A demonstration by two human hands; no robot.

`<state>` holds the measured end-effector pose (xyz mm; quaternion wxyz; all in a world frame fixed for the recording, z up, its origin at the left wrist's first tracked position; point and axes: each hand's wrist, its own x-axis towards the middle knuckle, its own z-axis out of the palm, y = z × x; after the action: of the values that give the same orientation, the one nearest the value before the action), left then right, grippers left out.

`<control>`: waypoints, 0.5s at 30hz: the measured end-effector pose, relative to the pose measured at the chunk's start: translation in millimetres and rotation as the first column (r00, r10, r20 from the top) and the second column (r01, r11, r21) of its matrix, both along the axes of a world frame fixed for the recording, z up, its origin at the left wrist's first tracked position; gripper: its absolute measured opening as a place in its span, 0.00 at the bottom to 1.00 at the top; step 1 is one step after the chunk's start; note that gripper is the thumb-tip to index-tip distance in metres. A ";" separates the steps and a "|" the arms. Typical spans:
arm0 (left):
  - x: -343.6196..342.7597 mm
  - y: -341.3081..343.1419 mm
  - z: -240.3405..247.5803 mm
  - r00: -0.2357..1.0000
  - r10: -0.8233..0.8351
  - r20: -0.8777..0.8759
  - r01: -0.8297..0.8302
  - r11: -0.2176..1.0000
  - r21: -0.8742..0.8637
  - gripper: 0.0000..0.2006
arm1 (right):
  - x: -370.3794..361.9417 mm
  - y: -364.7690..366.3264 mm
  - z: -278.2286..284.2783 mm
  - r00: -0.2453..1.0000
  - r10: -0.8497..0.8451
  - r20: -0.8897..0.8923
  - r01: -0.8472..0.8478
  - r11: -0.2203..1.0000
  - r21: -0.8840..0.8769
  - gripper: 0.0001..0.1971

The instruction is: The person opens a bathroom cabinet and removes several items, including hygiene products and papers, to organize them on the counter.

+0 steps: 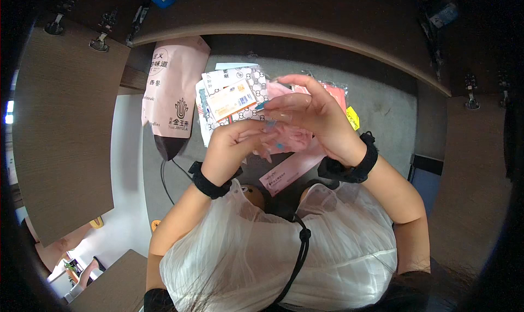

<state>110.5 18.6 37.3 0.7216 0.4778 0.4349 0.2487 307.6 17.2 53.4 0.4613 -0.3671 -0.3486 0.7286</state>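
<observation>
My two hands meet over the middle of a grey surface. My left hand (234, 143) is closed, its fingers pinched at the edge of a soft pink item in clear plastic (297, 140). My right hand (314, 113) arches over the same item, fingers bent inward to the left hand; what its fingertips grip is too small to make out. Just left of them lies a white patterned packet (224, 80) with an orange and white label card (232, 100) on it. A flat pink packet (292, 167) lies slanted below my hands.
A tall pink paper bag (177, 88) with a dark bottom stands at the left. Beyond my right hand are a red-pink packet (335, 93) and a yellow tag (352, 118). A dark shelf edge (295, 33) crosses above; an open cabinet door (68, 132) stands left.
</observation>
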 end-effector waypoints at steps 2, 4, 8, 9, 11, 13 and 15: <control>-8.5 0.3 -6.5 0.998 0.037 -0.048 -0.030 0.991 0.131 0.09 | 9.9 3.7 -9.6 0.998 0.019 0.062 -0.029 0.987 0.157 0.21; -17.3 4.8 -7.4 0.995 0.088 -0.052 -0.081 0.989 0.124 0.08 | 20.9 10.0 -8.1 0.994 -0.052 0.101 0.036 0.987 0.159 0.22; -19.1 9.4 -14.9 0.965 0.260 -0.031 -0.254 0.957 0.139 0.08 | 23.3 3.6 -5.8 0.981 -0.034 0.190 0.002 0.986 0.164 0.25; -18.0 10.7 -17.1 0.945 0.327 -0.015 -0.323 0.938 0.125 0.08 | 23.0 1.9 -4.9 0.979 -0.013 0.204 -0.021 0.987 0.160 0.25; -25.4 14.6 -23.7 0.943 0.333 -0.031 -0.327 0.938 0.114 0.09 | 30.1 1.7 -6.3 0.979 -0.030 0.201 -0.015 0.975 0.223 0.24; -36.6 18.2 -28.5 0.873 0.481 -0.079 -0.471 0.874 0.123 0.11 | 33.9 0.8 -4.2 0.980 -0.041 0.193 -0.017 0.958 0.286 0.23; -40.8 18.3 -26.4 0.870 0.490 -0.051 -0.483 0.868 0.112 0.13 | 34.6 -0.6 4.9 0.976 -0.155 0.152 0.112 0.960 0.257 0.20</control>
<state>69.7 36.9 10.9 0.5946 0.3960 0.5565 0.4243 342.2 16.6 58.3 0.5200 -0.3907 -0.4491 0.6126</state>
